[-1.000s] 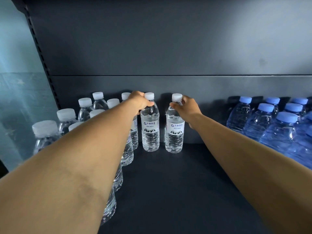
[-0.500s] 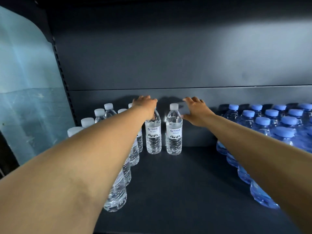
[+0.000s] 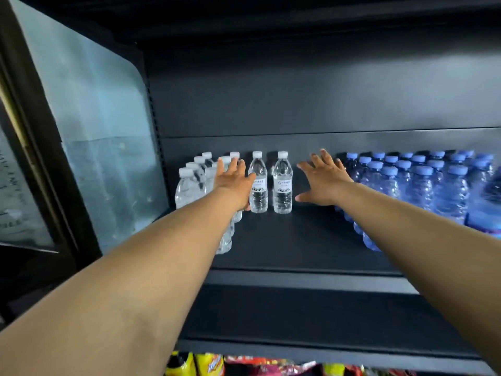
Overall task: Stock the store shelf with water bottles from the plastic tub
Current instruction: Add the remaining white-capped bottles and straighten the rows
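Both hands are spread wide, nothing held: left hand (image 3: pixel 234 183) and right hand (image 3: pixel 324 180) flank two clear bottles (image 3: pixel 271 183) stood mid-frame at the back of the shelf (image 3: pixel 298 240). Blue bottles (image 3: pixel 417 180) are packed at right.

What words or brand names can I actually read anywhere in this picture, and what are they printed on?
None can be read for certain.
Labels on the two clear bottles at the back of the shelf: a small logo, a line of characters and a dark mountain-like band, too small to read.
Snack packets below the shelf: slanted lettering, cut off and blurred.
Sheet at far left: lines of print, blurred.
Blue bottles: no print visible.
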The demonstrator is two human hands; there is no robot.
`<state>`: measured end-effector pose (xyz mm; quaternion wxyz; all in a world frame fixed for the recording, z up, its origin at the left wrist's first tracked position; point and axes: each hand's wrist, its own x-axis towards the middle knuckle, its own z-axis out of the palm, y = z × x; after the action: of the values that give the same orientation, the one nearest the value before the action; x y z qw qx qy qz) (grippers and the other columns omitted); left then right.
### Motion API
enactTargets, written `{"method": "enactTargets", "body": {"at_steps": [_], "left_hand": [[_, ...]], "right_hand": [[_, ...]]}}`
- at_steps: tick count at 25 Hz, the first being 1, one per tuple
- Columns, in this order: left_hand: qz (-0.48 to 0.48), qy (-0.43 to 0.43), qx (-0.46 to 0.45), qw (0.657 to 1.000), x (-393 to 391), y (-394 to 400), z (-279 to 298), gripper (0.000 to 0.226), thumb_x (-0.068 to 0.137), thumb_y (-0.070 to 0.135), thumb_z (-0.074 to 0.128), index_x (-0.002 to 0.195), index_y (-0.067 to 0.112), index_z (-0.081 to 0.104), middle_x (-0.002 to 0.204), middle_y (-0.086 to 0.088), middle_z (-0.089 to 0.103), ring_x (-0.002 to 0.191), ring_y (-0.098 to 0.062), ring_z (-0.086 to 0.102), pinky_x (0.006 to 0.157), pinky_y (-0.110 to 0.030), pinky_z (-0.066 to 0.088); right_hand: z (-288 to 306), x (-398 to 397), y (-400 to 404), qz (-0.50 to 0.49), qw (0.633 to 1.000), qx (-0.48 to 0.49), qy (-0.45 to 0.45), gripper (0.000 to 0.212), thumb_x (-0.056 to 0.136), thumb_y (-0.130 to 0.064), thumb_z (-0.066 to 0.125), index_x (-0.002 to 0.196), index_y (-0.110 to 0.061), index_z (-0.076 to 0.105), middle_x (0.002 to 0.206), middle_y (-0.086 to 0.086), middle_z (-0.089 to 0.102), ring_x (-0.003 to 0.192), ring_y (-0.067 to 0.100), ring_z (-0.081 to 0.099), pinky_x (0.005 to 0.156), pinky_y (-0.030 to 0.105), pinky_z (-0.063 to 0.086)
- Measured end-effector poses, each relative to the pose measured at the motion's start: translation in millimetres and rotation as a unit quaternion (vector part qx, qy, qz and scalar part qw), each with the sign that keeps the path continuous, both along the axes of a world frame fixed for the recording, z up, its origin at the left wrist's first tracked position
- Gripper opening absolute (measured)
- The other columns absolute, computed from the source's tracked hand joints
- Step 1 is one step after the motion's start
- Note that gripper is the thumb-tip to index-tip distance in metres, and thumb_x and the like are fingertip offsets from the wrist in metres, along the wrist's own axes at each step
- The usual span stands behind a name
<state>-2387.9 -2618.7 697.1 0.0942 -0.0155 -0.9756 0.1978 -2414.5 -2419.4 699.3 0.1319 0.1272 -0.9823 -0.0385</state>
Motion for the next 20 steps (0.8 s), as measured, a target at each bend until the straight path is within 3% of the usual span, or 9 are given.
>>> {"method": "enactTargets", "body": {"at_steps": [6,9,13,20], "left_hand": [[0.017,-0.028,0.038,0.999,131.2,-2.7,-60.9,0.088,0.085,0.046,0.062,0.151,0.023,0.008,0.159,-0.012,-0.004,0.147,-0.029,-0.009,0.117,-0.051,0.001],[0.025,-0.052,0.075,0.996,188.2,-9.9,-111.7,0.088,0.085,0.048,0.061,0.151,0.023,0.008,0.159,-0.014,-0.003,0.147,-0.029,-0.007,0.117,-0.049,0.004],[0.029,-0.085,0.115,0.989,247.2,-27.3,-193.7,0.085,0.087,0.05,0.056,0.151,0.022,0.008,0.158,-0.014,0.0,0.147,-0.029,-0.003,0.118,-0.047,0.009],[0.069,-0.16,0.16,0.972,323.1,-40.7,-370.0,0.082,0.085,0.051,0.058,0.149,0.022,0.016,0.156,-0.014,0.01,0.146,-0.03,0.006,0.116,-0.045,0.015]], "right_hand": [[-65.2,146.6,-5.2,0.04,0.998,-0.054,0.007,0.081,0.088,-0.05,0.057,0.15,-0.021,0.014,0.159,0.007,0.004,0.148,0.027,-0.005,0.118,0.047,0.011],[-120.2,208.7,-16.5,0.065,0.992,-0.105,-0.034,0.077,0.089,-0.046,0.056,0.15,-0.023,0.016,0.159,0.005,0.008,0.148,0.025,-0.001,0.117,0.045,0.015],[-204.6,260.8,-33.8,0.076,0.96,-0.239,-0.124,0.069,0.088,-0.04,0.059,0.147,-0.024,0.026,0.156,0.003,0.02,0.146,0.023,0.008,0.115,0.044,0.021],[-386.7,327.6,-57.4,0.053,0.929,-0.284,-0.229,0.069,0.086,-0.034,0.061,0.146,-0.022,0.029,0.154,0.004,0.025,0.141,0.026,0.018,0.114,0.04,0.024]]}}
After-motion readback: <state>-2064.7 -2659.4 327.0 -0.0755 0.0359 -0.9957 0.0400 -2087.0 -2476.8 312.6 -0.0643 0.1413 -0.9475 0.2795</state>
